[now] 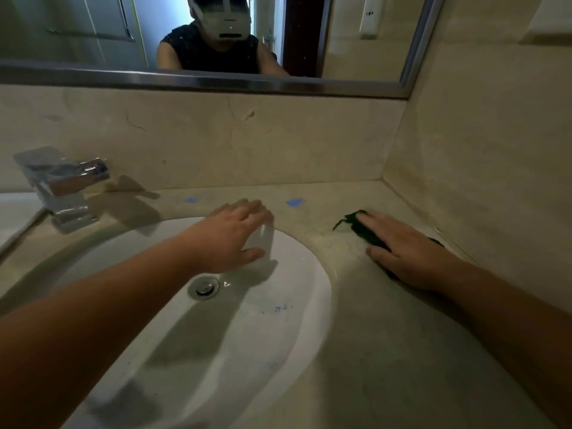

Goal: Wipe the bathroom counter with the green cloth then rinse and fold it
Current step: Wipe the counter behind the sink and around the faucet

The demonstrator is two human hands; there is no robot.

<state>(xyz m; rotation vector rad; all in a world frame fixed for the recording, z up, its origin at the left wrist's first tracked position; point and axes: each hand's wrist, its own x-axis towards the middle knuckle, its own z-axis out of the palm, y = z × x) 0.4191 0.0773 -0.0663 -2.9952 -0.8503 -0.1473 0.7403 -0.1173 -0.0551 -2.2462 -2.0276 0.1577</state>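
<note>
Head view: my right hand [408, 252] presses flat on the dark-green cloth [366, 233], frame centre-right, on the beige stone counter [387, 351]; left hand [232, 236], grip unclear; I judge blue spots [294, 202], rinsing, folding remain.

Glossy white ceramic sink [306, 274]; polished chrome tap [62, 184]; matt beige stone counter [356, 351]; green cloth [365, 232]

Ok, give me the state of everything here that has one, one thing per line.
right hand, flat, pressing the green cloth.
green cloth, bunched on the counter, right of the basin.
left hand, open, at the basin's back rim.
faucet, no water running.
blue marks, on the counter, not yet wiped.
</note>
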